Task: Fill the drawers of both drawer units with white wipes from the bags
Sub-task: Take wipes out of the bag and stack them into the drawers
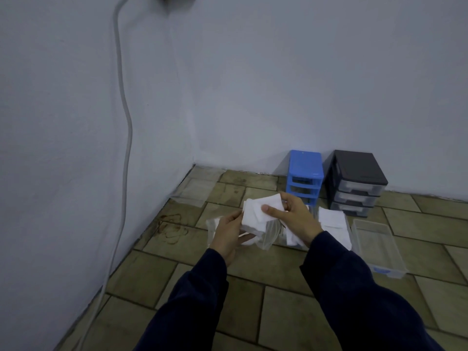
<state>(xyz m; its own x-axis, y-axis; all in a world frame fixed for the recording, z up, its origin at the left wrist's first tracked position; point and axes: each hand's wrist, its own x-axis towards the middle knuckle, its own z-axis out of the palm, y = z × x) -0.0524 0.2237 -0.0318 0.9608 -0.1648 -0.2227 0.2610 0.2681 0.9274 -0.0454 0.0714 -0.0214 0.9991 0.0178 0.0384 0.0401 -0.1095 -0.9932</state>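
White wipes point(260, 210) pinched by the right hand point(295, 219); left hand point(228, 235) grips their clear bag point(266, 236).

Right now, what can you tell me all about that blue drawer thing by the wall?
The blue drawer unit is a small plastic tower with a flat blue top and a blue frame. It stands upright on the tiled floor, close against the white wall, just left of a black drawer unit. Clear-fronted drawers sit in its upper slots; the lowest part is hidden behind the right hand and the white wipes. No hand touches it.
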